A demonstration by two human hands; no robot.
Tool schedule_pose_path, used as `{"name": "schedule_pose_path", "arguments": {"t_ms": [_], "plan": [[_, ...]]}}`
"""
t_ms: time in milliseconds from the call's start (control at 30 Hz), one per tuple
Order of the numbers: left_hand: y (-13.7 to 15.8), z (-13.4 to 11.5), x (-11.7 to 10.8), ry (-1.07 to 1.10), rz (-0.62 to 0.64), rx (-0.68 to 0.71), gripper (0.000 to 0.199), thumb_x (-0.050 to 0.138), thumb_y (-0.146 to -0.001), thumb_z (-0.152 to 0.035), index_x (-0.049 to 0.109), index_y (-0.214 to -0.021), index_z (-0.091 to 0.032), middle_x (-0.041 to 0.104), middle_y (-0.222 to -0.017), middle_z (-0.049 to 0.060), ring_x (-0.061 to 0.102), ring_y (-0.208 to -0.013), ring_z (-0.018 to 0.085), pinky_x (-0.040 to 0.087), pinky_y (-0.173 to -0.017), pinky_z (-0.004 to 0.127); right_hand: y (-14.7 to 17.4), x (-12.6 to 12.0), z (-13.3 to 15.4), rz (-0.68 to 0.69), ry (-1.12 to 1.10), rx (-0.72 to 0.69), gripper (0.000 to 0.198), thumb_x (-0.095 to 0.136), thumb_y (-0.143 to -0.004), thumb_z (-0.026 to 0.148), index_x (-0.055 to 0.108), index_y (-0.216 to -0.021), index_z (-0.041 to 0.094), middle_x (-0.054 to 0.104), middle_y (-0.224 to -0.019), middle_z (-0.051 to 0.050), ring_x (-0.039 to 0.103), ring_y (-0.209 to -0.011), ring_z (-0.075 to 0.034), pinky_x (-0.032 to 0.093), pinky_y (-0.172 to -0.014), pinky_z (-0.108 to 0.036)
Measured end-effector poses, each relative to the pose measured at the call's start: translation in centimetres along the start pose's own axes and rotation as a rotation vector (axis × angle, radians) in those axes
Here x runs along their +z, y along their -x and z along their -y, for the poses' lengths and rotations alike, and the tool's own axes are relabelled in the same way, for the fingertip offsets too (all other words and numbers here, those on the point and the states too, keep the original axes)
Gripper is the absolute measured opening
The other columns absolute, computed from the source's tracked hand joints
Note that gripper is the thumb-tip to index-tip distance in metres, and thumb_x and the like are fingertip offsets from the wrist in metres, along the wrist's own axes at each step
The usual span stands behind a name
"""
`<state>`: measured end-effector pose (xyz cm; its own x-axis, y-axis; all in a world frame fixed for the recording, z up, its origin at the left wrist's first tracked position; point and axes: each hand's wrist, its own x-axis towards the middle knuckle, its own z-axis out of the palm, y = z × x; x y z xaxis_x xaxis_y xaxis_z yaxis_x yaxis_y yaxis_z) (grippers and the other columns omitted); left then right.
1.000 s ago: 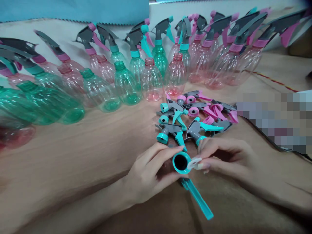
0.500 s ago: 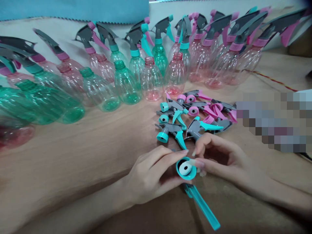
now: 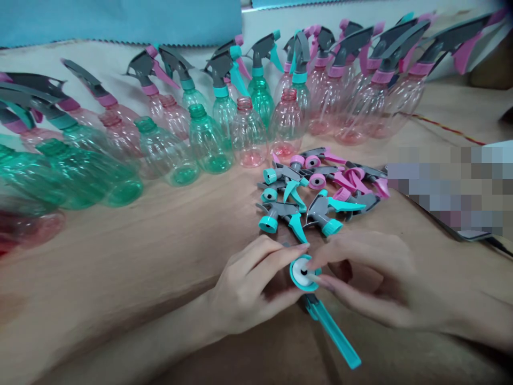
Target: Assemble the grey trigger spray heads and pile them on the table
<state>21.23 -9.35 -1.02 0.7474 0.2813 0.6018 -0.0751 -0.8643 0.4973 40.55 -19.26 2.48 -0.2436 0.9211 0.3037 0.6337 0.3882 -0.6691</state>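
My left hand (image 3: pixel 248 283) grips a trigger sprayer head upside down, its teal screw collar (image 3: pixel 292 274) facing up. From under the collar its teal trigger (image 3: pixel 334 334) points down toward me. Inside the collar lies a white washer (image 3: pixel 300 266) with a dark hole at its centre. The thumb and index finger of my right hand (image 3: pixel 372 283) pinch at the washer's right side; its other fingers are curled and blurred. Just beyond my hands lies a pile of loose sprayer heads, teal ones (image 3: pixel 267 224) nearer and pink ones (image 3: pixel 317 182) farther back.
Clear pink bottles (image 3: pixel 249 136) and green bottles (image 3: pixel 211 141) stand along the back, several with sprayers on, others with bare necks. More green bottles (image 3: pixel 120 184) crowd the left. A flat, pixelated device (image 3: pixel 444 198) with a black cable lies at the right on the wooden table (image 3: pixel 172 235).
The white washer has gone from tilted to lying flatter in the collar. My right index finger has come down onto it beside the thumb. My left hand keeps its hold.
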Motion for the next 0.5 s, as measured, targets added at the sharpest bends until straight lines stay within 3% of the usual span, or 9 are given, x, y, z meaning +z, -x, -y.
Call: {"name": "schedule_pose_path", "arguments": {"t_ms": [200,367,500], "plan": [[-0.3,0.2,-0.4,-0.025,0.015,0.052,0.027,0.056,-0.09,-0.024,0.054,-0.113,-0.01,0.061,-0.099,0.011,0.056,-0.091,0.021,0.051,-0.077,0.035,-1.5,-1.6,2.0,0.142,0.188,0.012,0.017,0.05,-0.09,0.023,0.059,-0.104,0.024,0.059,-0.067,0.004,0.052,-0.055,-0.009,0.035,-0.05,-0.024],[0.0,0.3,-0.8,-0.164,0.02,-0.019,0.03,0.052,-0.09,-0.026,0.05,-0.118,-0.015,0.063,-0.106,0.011,0.056,-0.099,0.026,0.042,-0.085,0.042,-3.9,-2.4,4.0,0.237,0.463,-0.008,0.011,0.054,-0.083,0.015,0.064,-0.086,0.019,0.06,-0.061,0.003,0.051,-0.05,-0.011,0.028,-0.047,-0.026],[0.1,0.2,-0.8,-0.231,-0.032,-0.024,0.028,0.049,-0.092,-0.031,0.051,-0.116,-0.018,0.067,-0.097,0.009,0.057,-0.094,0.027,0.037,-0.082,0.044,-5.2,-2.2,5.2,0.212,0.603,-0.045,0.017,0.051,-0.08,0.01,0.063,-0.073,0.021,0.059,-0.053,0.003,0.046,-0.041,-0.011,0.022,-0.043,-0.027]]}}
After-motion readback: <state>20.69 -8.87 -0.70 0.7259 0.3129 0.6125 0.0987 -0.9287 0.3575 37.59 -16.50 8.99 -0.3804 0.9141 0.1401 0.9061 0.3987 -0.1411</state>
